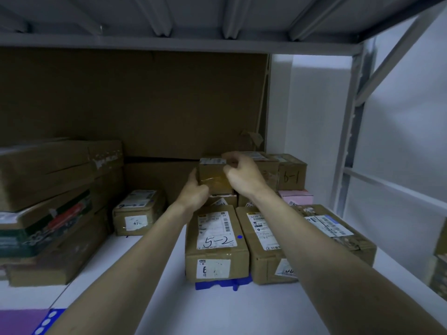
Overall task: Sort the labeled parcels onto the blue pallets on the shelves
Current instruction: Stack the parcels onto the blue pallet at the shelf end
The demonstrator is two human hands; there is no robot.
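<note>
A small taped cardboard parcel [212, 176] with a white label on top is held at the back of the shelf, above other boxes. My left hand [196, 192] grips its lower left side. My right hand [242, 175] curls over its top right corner. In front lies a long parcel marked 5-2 [216, 240] on a blue pallet [222, 284], beside another labeled parcel [263, 243]. A box marked 6-1 [291, 172] stands to the right at the back.
A stack of large flat boxes [48, 201] fills the left of the white shelf [217, 310]. A small box [139, 211] sits mid-left. A pink box [296, 197] and a wide parcel [338, 228] lie right. A grey upright [348, 131] bounds the right.
</note>
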